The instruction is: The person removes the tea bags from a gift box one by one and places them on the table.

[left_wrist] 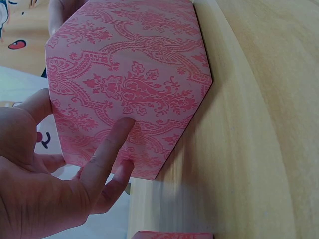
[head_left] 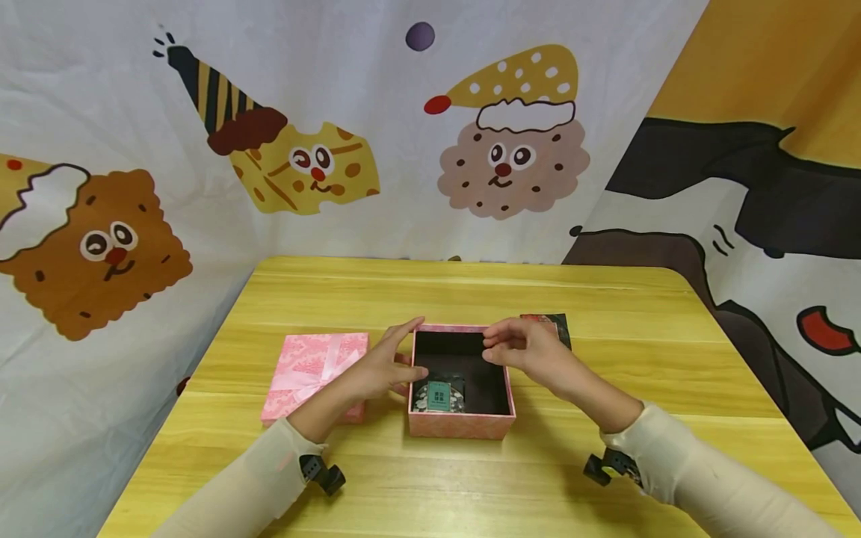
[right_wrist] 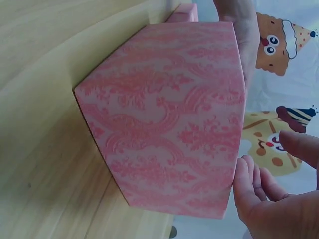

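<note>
A pink patterned box (head_left: 460, 427) without its lid stands mid-table, its dark inside facing up. In its front left corner lies a small dark flat packet with a green label (head_left: 439, 397). At the box's left wall, my left hand (head_left: 382, 368) holds on with its thumb over the rim; the left wrist view shows fingertips (left_wrist: 128, 123) against the patterned side. My right hand (head_left: 531, 350) hovers at the back right rim, fingers loosely bent and thumb apart. Nothing shows between them. The right wrist view puts those fingers (right_wrist: 245, 186) right at the box's edge.
Left of the box lies a pink lid (head_left: 306, 371) with a ribbon bow, partly behind my left forearm. A dark flat packet with red on it (head_left: 562, 326) lies behind my right hand. A cartoon-printed curtain (head_left: 403, 232) hangs behind the wooden table (head_left: 605, 295).
</note>
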A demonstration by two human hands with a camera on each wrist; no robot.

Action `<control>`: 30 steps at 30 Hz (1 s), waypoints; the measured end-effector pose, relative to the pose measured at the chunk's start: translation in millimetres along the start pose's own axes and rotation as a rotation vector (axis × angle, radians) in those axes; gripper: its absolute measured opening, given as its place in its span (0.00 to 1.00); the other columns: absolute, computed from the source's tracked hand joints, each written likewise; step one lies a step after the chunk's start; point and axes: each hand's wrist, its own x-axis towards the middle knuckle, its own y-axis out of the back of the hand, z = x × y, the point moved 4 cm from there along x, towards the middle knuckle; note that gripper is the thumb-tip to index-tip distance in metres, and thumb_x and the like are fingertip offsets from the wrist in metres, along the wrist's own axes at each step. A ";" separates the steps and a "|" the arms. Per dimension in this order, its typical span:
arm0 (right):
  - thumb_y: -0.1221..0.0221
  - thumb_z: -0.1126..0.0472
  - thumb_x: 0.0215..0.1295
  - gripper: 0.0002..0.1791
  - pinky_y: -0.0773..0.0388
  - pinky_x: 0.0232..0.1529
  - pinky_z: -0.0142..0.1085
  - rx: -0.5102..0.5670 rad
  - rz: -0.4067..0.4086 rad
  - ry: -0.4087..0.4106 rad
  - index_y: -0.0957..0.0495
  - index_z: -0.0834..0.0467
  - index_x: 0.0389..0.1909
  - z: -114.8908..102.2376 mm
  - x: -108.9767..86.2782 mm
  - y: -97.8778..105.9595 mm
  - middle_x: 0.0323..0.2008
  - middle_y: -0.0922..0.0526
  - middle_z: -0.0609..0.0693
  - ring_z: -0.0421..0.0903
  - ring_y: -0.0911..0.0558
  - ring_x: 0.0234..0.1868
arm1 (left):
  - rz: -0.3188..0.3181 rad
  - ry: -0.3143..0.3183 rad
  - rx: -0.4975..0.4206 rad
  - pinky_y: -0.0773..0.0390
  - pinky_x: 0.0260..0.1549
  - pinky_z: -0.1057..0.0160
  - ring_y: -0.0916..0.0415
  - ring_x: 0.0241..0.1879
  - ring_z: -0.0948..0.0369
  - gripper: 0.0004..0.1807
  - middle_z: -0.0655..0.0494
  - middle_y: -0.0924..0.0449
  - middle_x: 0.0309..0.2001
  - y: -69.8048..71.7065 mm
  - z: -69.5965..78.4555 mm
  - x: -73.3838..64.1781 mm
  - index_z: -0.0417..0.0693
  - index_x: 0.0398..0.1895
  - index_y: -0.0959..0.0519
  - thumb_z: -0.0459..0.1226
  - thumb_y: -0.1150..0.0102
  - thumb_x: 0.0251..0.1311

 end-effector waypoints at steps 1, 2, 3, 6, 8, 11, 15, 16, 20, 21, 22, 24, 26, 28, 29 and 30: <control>0.33 0.60 0.70 0.22 0.17 0.51 0.35 -0.001 -0.007 0.001 0.23 0.66 0.59 -0.6 0.3 -1.9 0.53 0.18 0.60 0.50 0.17 0.50 | 0.000 0.001 0.002 0.12 0.33 0.48 0.20 0.46 0.50 0.51 0.46 0.56 0.80 0.1 0.0 0.0 0.63 0.84 0.49 0.32 0.31 0.64; 0.33 0.60 0.70 0.22 0.17 0.52 0.35 -0.006 -0.012 0.001 0.23 0.66 0.59 -1.5 0.6 -3.9 0.53 0.18 0.59 0.50 0.17 0.51 | 0.000 0.000 0.003 0.12 0.33 0.48 0.20 0.46 0.50 0.51 0.46 0.56 0.80 0.1 -0.1 0.2 0.63 0.84 0.49 0.32 0.32 0.64; 0.33 0.59 0.70 0.22 0.17 0.52 0.36 -0.011 -0.016 -0.001 0.23 0.65 0.59 -2.5 0.7 -5.8 0.53 0.18 0.59 0.50 0.17 0.51 | 0.001 0.000 0.003 0.12 0.33 0.48 0.20 0.47 0.50 0.51 0.46 0.56 0.80 0.2 -0.3 0.4 0.63 0.84 0.49 0.32 0.32 0.64; 0.33 0.59 0.69 0.22 0.17 0.53 0.39 -0.024 -0.022 0.002 0.22 0.64 0.60 -5.5 2.4 -11.8 0.53 0.17 0.58 0.51 0.17 0.51 | -0.001 0.006 -0.004 0.12 0.33 0.48 0.20 0.47 0.50 0.51 0.46 0.57 0.80 0.1 -0.7 0.9 0.62 0.84 0.50 0.31 0.32 0.65; 0.33 0.59 0.69 0.22 0.17 0.54 0.41 -0.022 -0.025 0.000 0.22 0.64 0.60 -7.1 4.5 -16.4 0.53 0.17 0.58 0.51 0.17 0.51 | -0.003 0.004 -0.010 0.12 0.33 0.49 0.18 0.46 0.50 0.50 0.45 0.57 0.80 0.2 -1.2 1.4 0.60 0.84 0.51 0.31 0.33 0.65; 0.33 0.60 0.69 0.21 0.17 0.55 0.42 -0.006 -0.040 -0.008 0.22 0.64 0.59 -7.4 9.3 -24.5 0.54 0.18 0.60 0.50 0.17 0.51 | -0.006 0.002 -0.017 0.12 0.32 0.50 0.18 0.44 0.49 0.50 0.44 0.57 0.80 0.2 -1.8 1.7 0.59 0.84 0.51 0.31 0.33 0.65; 0.33 0.61 0.70 0.21 0.17 0.55 0.42 0.000 -0.058 -0.010 0.22 0.64 0.60 -5.9 15.8 -34.9 0.54 0.18 0.61 0.50 0.17 0.51 | -0.010 -0.003 -0.014 0.12 0.33 0.51 0.18 0.45 0.50 0.50 0.43 0.57 0.80 0.1 -2.0 1.7 0.60 0.84 0.51 0.31 0.34 0.65; 0.34 0.61 0.70 0.21 0.17 0.54 0.42 -0.007 -0.058 -0.006 0.22 0.64 0.59 -5.4 17.4 -37.1 0.54 0.18 0.61 0.50 0.17 0.50 | -0.012 -0.001 -0.016 0.12 0.33 0.51 0.18 0.45 0.50 0.50 0.44 0.56 0.80 -0.2 -2.0 1.8 0.60 0.84 0.51 0.31 0.34 0.65; 0.34 0.61 0.70 0.20 0.17 0.53 0.42 -0.036 -0.062 0.024 0.21 0.66 0.58 -5.7 22.8 -45.3 0.52 0.17 0.62 0.50 0.17 0.49 | -0.014 0.005 -0.018 0.12 0.33 0.52 0.19 0.46 0.51 0.50 0.46 0.56 0.80 -0.3 -2.4 2.3 0.60 0.85 0.51 0.32 0.34 0.66; 0.33 0.61 0.69 0.19 0.17 0.53 0.42 -0.047 -0.063 0.033 0.21 0.66 0.57 -6.2 24.0 -47.2 0.51 0.17 0.62 0.49 0.17 0.48 | -0.016 0.004 -0.020 0.12 0.33 0.52 0.19 0.46 0.51 0.50 0.46 0.57 0.80 -0.3 -2.3 2.3 0.60 0.85 0.52 0.32 0.34 0.66; 0.34 0.61 0.69 0.19 0.17 0.53 0.42 -0.058 -0.064 0.041 0.20 0.66 0.56 -6.9 24.9 -49.0 0.51 0.17 0.62 0.49 0.17 0.48 | -0.018 0.005 -0.024 0.12 0.33 0.52 0.19 0.47 0.51 0.50 0.46 0.57 0.80 -0.4 -2.0 2.2 0.60 0.85 0.52 0.31 0.34 0.66; 0.34 0.61 0.69 0.18 0.17 0.52 0.43 -0.073 -0.069 0.048 0.20 0.66 0.55 -8.1 26.3 -52.6 0.50 0.17 0.62 0.49 0.17 0.47 | -0.020 0.001 -0.022 0.12 0.33 0.51 0.19 0.46 0.51 0.50 0.45 0.57 0.80 -0.1 -1.8 2.1 0.59 0.85 0.52 0.31 0.34 0.66; 0.34 0.61 0.69 0.17 0.17 0.51 0.43 -0.089 -0.071 0.051 0.19 0.66 0.54 -8.0 28.5 -56.0 0.48 0.17 0.60 0.48 0.17 0.46 | -0.020 0.002 -0.019 0.12 0.33 0.51 0.18 0.45 0.49 0.50 0.45 0.58 0.80 0.1 -1.5 1.7 0.60 0.85 0.52 0.31 0.34 0.66; 0.34 0.60 0.70 0.16 0.17 0.51 0.43 -0.099 -0.072 0.042 0.19 0.65 0.53 -6.9 30.5 -59.7 0.46 0.16 0.56 0.47 0.17 0.45 | -0.021 0.003 -0.013 0.12 0.33 0.50 0.18 0.44 0.48 0.50 0.45 0.58 0.80 0.5 -1.8 1.7 0.60 0.84 0.51 0.32 0.33 0.66; 0.34 0.60 0.70 0.16 0.17 0.50 0.43 -0.101 -0.073 0.035 0.19 0.65 0.53 -5.6 31.7 -61.7 0.45 0.16 0.55 0.47 0.17 0.45 | -0.021 0.003 -0.010 0.12 0.34 0.49 0.17 0.43 0.48 0.50 0.44 0.58 0.80 0.8 -2.2 1.7 0.61 0.84 0.51 0.32 0.33 0.65; 0.34 0.60 0.70 0.16 0.17 0.50 0.43 -0.101 -0.074 0.028 0.18 0.65 0.53 -4.0 33.0 -63.7 0.45 0.16 0.54 0.46 0.17 0.44 | -0.022 0.004 -0.008 0.12 0.34 0.49 0.17 0.42 0.47 0.50 0.45 0.58 0.81 1.0 -2.6 1.8 0.61 0.84 0.51 0.33 0.33 0.65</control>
